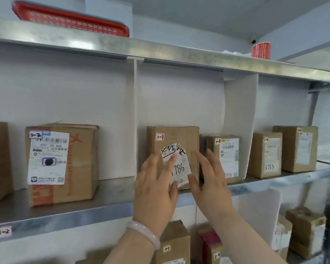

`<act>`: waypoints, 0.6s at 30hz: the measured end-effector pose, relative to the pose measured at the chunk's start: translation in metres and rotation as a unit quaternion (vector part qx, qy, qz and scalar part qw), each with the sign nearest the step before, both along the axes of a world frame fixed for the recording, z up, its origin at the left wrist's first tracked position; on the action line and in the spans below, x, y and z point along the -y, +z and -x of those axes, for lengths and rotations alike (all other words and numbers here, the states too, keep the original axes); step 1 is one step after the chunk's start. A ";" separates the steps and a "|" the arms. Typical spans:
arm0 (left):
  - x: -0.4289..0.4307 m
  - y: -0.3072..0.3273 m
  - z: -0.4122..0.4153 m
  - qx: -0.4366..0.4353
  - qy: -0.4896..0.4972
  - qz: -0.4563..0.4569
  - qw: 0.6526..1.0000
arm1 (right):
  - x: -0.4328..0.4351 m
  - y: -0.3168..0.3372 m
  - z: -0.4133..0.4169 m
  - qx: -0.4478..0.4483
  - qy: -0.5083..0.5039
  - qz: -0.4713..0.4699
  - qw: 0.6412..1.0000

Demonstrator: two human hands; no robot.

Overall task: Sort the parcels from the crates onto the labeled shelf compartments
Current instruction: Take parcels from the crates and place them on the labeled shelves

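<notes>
The left hand point(155, 190) is reaching up and forward, palm facing away, fingers straight and slightly spread. The right hand point(211, 182) is reaching alongside, turned edge-on, fingers extended.

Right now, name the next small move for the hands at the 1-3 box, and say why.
Probably draw the left hand and right hand back: both are open, gripping nothing, and the 1-3 box already stands upright on the shelf.
</notes>
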State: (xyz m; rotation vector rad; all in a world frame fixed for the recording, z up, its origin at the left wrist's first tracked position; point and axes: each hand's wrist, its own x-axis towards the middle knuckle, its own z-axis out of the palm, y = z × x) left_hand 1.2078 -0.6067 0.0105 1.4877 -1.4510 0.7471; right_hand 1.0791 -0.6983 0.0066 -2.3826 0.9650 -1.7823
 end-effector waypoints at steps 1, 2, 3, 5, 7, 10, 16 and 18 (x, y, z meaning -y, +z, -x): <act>0.006 0.001 0.004 -0.002 0.008 0.011 1.000 | 0.008 -0.001 0.001 -0.014 0.008 -0.001 1.000; 0.013 0.001 0.006 -0.015 0.019 0.017 1.000 | 0.016 -0.002 0.003 -0.024 0.019 -0.002 1.000; 0.019 0.000 0.007 -0.035 0.035 0.018 0.999 | 0.023 -0.002 0.003 -0.030 0.032 -0.006 0.999; 0.030 -0.005 0.006 -0.078 0.071 0.005 0.994 | 0.035 -0.004 0.003 -0.043 0.058 -0.028 0.997; 0.039 -0.009 0.002 -0.103 0.084 -0.017 0.991 | 0.043 -0.007 -0.001 -0.063 0.078 -0.055 0.993; 0.051 -0.013 -0.008 -0.116 0.104 -0.054 0.986 | 0.055 -0.011 -0.007 -0.095 0.105 -0.078 0.987; 0.069 -0.013 -0.015 -0.129 0.129 -0.084 0.980 | 0.078 -0.014 -0.017 -0.115 0.121 -0.085 0.982; 0.073 -0.012 -0.018 -0.135 0.117 -0.089 0.980 | 0.081 -0.014 -0.019 -0.122 0.126 -0.086 0.981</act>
